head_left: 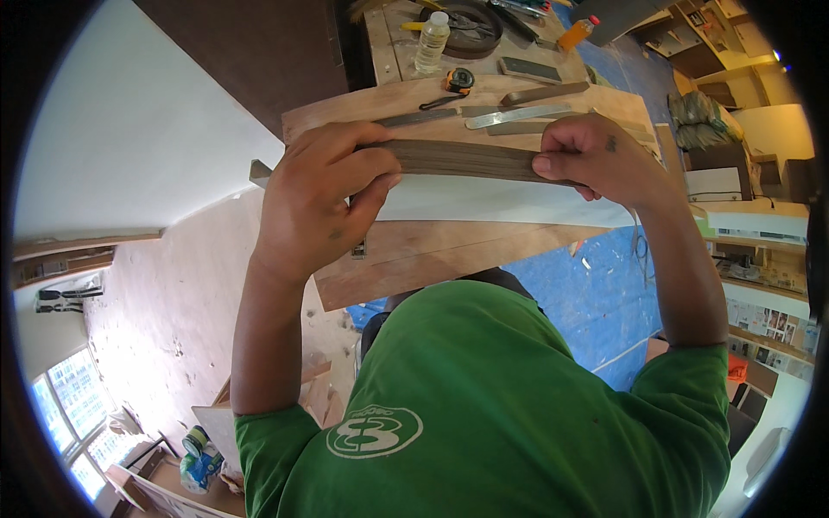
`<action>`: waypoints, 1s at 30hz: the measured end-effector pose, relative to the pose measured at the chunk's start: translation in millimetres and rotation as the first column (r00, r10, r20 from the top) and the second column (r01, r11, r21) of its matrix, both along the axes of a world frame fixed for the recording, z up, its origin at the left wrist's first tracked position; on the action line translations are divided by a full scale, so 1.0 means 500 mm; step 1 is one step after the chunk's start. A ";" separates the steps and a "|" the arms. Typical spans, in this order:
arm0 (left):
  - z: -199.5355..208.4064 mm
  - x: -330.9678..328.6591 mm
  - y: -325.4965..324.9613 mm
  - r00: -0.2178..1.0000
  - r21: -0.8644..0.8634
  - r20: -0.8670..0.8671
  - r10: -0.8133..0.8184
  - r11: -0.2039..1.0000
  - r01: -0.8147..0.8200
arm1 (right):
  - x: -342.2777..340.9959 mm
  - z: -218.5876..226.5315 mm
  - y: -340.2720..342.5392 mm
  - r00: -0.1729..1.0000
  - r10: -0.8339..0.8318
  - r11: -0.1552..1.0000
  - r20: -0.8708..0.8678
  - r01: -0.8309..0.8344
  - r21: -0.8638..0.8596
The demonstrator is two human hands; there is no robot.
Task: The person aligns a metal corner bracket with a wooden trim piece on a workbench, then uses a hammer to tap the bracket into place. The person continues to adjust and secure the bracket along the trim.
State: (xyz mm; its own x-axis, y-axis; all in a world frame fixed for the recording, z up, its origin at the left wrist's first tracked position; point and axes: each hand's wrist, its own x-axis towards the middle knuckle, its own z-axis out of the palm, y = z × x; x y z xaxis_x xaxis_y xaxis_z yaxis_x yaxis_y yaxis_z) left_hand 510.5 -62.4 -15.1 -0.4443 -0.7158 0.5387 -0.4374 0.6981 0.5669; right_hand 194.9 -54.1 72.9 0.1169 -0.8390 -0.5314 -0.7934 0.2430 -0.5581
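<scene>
- Where our left hand (315,194) wraps the near end of the long, thin, dark brown strip of wood (471,161), that end is hidden under our fingers, so we cannot see how it finishes.
- Our left hand is closed around the strip, thumb below and fingers curled over the top edge.
- Our right hand (596,155) pinches the other end, fingertips pressed on the face of the strip; its far tip is covered by the hand.
- We hold the strip level in the air between both hands, above the pale plywood board (432,250) and in front of a white sheet (484,203) lying on it.
- Our green short-sleeved shirt (484,406) fills the lower part of the view and hides what lies below the board.
- Beyond the strip, on the light wooden workbench (604,99), lie several flat grey metal bars (509,116), partly cut off by our hands.
- Farther back stand a clear plastic bottle with a white cap (432,41), a yellow and black tape measure (459,80) and an orange bottle with a red cap (577,33).
- The floor to the right is covered by a blue tarpaulin (596,285); to the left it is bare reddish-brown wood (173,293).
- A white wall panel (129,129) fills the upper left, and a window (73,406) shows at the lower left, bent by the lens.
- Shelves at the right edge are too small to make out.
</scene>
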 end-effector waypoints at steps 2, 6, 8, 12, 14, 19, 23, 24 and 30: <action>0.000 -0.001 0.000 1.000 -0.003 0.006 0.002 1.000 -0.002 | -0.004 -0.007 0.001 1.000 -0.022 1.000 0.016 0.023 -0.005; -0.005 0.000 -0.001 1.000 -0.021 0.001 0.006 1.000 -0.006 | -0.009 -0.008 -0.001 1.000 0.002 1.000 0.010 -0.002 -0.004; 0.006 0.000 0.003 0.998 0.012 0.062 0.000 1.000 -0.001 | -0.013 -0.012 0.002 0.999 -0.007 1.000 0.046 0.007 -0.005; 0.041 -0.016 0.005 0.985 0.009 0.175 -0.010 1.000 0.009 | -0.016 -0.012 0.004 1.000 -0.003 1.000 0.024 0.003 0.006; 0.051 -0.050 0.006 0.991 -0.026 0.123 -0.044 0.999 0.048 | -0.014 -0.010 0.003 1.000 0.006 1.000 0.018 -0.007 0.007; 0.040 -0.097 -0.023 0.964 0.098 0.130 -0.232 0.970 0.220 | -0.012 -0.010 0.004 0.999 0.013 1.000 0.033 -0.012 -0.007; 0.031 -0.105 -0.031 0.960 0.218 0.042 -0.276 0.940 0.261 | -0.011 -0.006 0.004 0.999 0.017 1.000 0.040 -0.016 -0.024; 0.030 -0.106 -0.032 0.961 0.220 0.029 -0.273 0.940 0.261 | -0.013 -0.008 0.004 0.999 0.020 1.000 0.043 -0.019 -0.021; 0.031 -0.107 -0.029 0.965 0.276 0.032 -0.260 0.930 0.242 | -0.023 -0.007 0.003 0.999 0.028 0.999 0.039 -0.027 -0.023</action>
State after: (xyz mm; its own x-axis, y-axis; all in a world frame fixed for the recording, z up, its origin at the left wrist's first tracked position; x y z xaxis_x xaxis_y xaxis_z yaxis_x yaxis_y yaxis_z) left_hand 457.0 -77.1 0.7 -0.6566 -0.6897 0.3053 -0.3113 0.6165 0.7232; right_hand 183.2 -52.7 69.6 0.1608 -0.8470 -0.5066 -0.7770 0.2079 -0.5942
